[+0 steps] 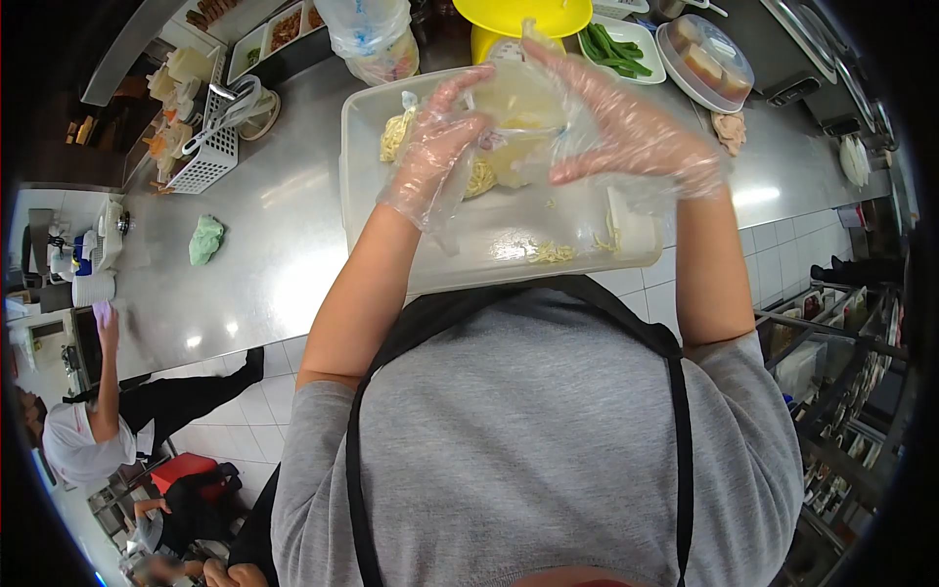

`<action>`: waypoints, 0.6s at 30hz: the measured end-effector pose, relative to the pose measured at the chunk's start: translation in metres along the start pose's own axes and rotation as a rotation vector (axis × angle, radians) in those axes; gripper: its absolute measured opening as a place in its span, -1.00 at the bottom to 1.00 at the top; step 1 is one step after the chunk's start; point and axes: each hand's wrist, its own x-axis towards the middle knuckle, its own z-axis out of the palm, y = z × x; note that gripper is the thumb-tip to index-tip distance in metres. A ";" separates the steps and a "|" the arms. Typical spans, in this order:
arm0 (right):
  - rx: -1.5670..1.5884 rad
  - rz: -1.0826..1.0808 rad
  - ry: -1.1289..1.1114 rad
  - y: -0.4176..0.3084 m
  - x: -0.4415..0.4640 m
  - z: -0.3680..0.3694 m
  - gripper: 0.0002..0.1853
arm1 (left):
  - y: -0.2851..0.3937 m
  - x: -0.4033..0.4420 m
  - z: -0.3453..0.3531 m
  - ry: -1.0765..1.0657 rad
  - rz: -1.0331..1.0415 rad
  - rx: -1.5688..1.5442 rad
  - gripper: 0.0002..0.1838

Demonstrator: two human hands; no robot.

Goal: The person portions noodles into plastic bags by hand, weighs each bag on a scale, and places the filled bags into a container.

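Both hands wear clear, loose plastic gloves above a large translucent plastic tub [499, 240]. Between them is a thin clear plastic bag [514, 103], its outline hard to follow against the gloves. My left hand [440, 142] is on the bag's left side, thumb and fingers bent in around its edge. At the right, my right hand [636, 127] has its thumb and fingers stretched wide apart beside the bag, with loose film around them. Pale noodles [397, 135] lie bundled in the tub's left part. Another noodle bundle [480, 178] sits beneath my hands; loose strands [553, 253] lie near the front.
A yellow bowl-like top [523, 14], a white dish of green vegetables [614, 51] and a covered food container [704, 61] stand behind. A crumpled green cloth [206, 241] and a white basket [207, 152] are at left. Another person [93, 430] stands left of the counter.
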 end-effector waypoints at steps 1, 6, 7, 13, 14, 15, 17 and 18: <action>-0.016 0.015 0.019 0.004 -0.003 0.011 -0.14 | 0.005 -0.001 0.004 0.009 0.049 -0.006 -0.39; 0.113 0.142 0.058 0.012 -0.001 0.036 -0.44 | 0.024 -0.005 0.014 -0.013 0.129 0.055 -0.36; 0.150 0.138 -0.092 0.014 0.000 0.034 -0.54 | 0.027 -0.005 0.014 0.098 0.266 0.080 -0.34; 0.321 -0.135 -0.060 -0.036 0.012 0.015 -0.76 | 0.044 -0.027 0.012 -0.431 -0.028 -0.015 -0.29; 0.323 -0.141 -0.062 -0.038 0.014 0.019 -0.76 | 0.043 -0.029 0.014 -0.425 -0.027 -0.011 -0.29; 0.356 -0.121 -0.016 -0.037 0.015 0.024 -0.76 | 0.038 -0.030 0.017 -0.458 -0.215 0.123 -0.29; 0.388 -0.101 0.032 -0.038 0.016 0.023 -0.75 | 0.023 -0.029 0.019 -0.486 -0.404 0.258 -0.29; 0.344 -0.001 0.117 -0.040 0.019 0.017 -0.80 | 0.014 -0.026 0.019 -0.463 -0.441 0.200 -0.39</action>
